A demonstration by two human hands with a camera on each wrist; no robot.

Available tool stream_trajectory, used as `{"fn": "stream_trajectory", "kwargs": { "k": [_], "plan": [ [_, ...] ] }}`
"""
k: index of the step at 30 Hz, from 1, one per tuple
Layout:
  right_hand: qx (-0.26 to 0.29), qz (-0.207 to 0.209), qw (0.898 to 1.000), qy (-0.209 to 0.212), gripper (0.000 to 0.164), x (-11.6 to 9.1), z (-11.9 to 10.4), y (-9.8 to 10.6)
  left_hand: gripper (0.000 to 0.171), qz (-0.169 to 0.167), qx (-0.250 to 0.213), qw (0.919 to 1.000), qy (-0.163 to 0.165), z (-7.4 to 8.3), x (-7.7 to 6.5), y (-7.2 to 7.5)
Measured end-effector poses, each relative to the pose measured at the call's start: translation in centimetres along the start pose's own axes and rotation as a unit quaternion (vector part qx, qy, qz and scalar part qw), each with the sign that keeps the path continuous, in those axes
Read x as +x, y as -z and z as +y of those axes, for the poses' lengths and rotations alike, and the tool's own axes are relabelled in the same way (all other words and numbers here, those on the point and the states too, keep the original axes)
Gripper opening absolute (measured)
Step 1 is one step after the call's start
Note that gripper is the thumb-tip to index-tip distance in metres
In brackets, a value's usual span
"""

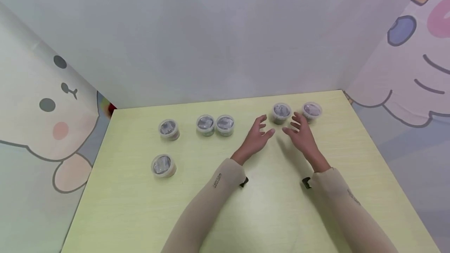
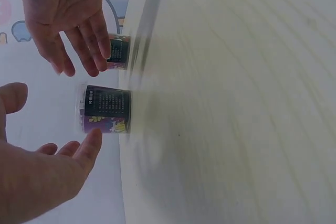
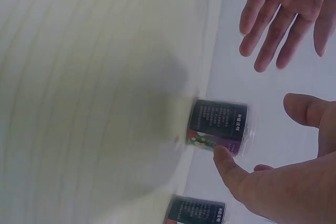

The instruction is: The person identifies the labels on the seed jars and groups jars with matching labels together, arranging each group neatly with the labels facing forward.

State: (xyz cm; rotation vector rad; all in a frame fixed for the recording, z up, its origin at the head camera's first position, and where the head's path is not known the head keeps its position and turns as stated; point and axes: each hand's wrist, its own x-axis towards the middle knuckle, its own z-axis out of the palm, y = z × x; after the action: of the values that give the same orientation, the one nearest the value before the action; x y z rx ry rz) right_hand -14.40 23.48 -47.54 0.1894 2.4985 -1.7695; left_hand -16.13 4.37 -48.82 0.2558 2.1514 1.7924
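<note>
Both hands reach toward a small lidded plastic tub (image 1: 281,113) near the back edge of the table. My left hand (image 1: 256,136) is at its left, fingers spread and slightly bent, holding nothing. On the other side, my right hand (image 1: 301,135) is likewise spread and holds nothing. In the left wrist view the tub (image 2: 107,109) stands upright between the two hands, its dark label with white print and a purple band showing. A second lidded tub (image 1: 311,111) stands just behind the right hand's fingers. The right wrist view shows the near tub (image 3: 218,126) beyond the right fingertips.
Two more tubs stand side by side, one (image 1: 205,124) next to the other (image 1: 225,124), left of the hands. Farther left are another tub (image 1: 169,129) and a nearer one (image 1: 163,166). A pale wall sheet (image 1: 225,42) rises behind the yellow table (image 1: 133,214).
</note>
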Motion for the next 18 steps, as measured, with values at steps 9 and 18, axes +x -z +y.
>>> {"fn": "stream_trajectory", "kwargs": {
  "k": [9, 18],
  "plan": [
    [0.000, -0.003, 1.000, -0.005, 0.082, 1.2, 0.1, 0.0, 0.067, 0.005, -0.003, 0.9999, 0.013, 0.1, 1.5, -1.2],
    [-0.008, 0.000, 1.000, -0.009, 0.083, 2.3, 0.2, -0.1, 0.073, 0.003, 0.008, 0.9995, 0.031, 0.4, 2.4, -2.1]
  ]
}}
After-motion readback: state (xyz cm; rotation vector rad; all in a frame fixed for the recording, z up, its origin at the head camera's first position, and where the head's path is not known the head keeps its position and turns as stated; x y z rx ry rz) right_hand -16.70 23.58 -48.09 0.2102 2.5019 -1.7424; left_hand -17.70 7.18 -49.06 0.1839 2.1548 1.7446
